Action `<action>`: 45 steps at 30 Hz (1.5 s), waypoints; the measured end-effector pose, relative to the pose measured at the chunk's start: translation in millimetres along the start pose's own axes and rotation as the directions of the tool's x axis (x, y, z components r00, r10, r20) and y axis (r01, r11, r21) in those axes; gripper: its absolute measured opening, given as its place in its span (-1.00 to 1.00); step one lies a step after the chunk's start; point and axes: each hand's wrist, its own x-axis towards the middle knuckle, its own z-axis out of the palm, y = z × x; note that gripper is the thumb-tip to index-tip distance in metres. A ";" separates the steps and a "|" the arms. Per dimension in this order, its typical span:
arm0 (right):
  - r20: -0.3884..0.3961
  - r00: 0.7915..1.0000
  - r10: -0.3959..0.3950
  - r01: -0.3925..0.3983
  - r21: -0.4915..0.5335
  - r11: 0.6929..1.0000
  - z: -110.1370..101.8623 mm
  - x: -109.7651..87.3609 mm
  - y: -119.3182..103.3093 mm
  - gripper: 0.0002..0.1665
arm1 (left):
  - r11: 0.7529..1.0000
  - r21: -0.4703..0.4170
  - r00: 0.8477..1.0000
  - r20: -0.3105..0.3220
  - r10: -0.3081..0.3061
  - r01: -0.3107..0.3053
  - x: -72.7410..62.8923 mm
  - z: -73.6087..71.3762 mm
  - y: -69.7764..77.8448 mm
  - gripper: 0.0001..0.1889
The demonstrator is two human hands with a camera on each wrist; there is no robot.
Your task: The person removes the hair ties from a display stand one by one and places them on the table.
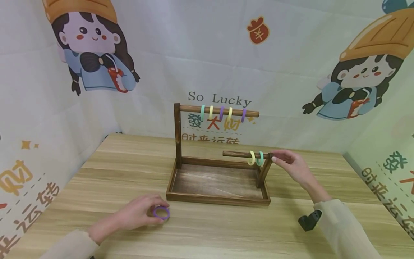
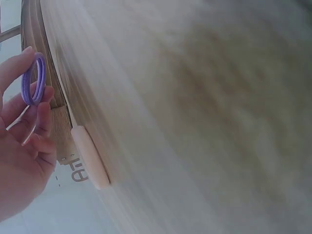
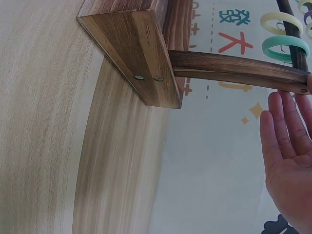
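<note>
In the head view my left hand (image 1: 140,213) pinches a purple hair tie (image 1: 161,213) between thumb and fingers, close over the table in front of the rack's left corner. The left wrist view shows the hair tie (image 2: 33,79) upright at the fingertips. My right hand (image 1: 292,166) touches the top of the rack's short right post (image 1: 264,173), its fingers fairly straight in the right wrist view. From that post a low rod (image 1: 236,154) points left, carrying a yellow hair tie (image 1: 251,158) and a green one (image 1: 260,158).
A taller left post (image 1: 178,138) bears an upper rod (image 1: 191,108) with several green, yellow and purple hair ties. Both posts rise from a shallow wooden tray (image 1: 216,199) on the wood-grain table (image 1: 226,230). Printed cloth (image 1: 155,72) hangs behind and at the sides.
</note>
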 end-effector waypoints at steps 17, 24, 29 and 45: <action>0.002 1.000 0.007 -0.006 -0.006 1.000 -0.4 -0.1 -0.7 -0.49 | 0.998 0.052 0.999 0.020 -0.027 0.025 -1.0 0.1 -1.6 -0.60; 0.003 1.000 0.004 -0.004 -0.001 1.000 -0.2 0.0 -0.1 -0.50 | 0.997 0.076 1.000 -0.016 -0.021 0.022 0.5 0.2 1.6 -0.58; 0.006 1.000 -0.003 0.003 0.007 1.000 -0.1 0.2 0.8 -0.50 | 0.998 0.069 0.996 -0.085 0.009 -0.003 6.3 0.8 8.1 -0.62; -0.007 1.000 0.000 0.000 -0.011 1.000 0.5 0.6 0.4 -0.50 | 0.990 -0.003 0.975 -0.174 0.138 -0.140 43.1 3.3 37.4 -0.71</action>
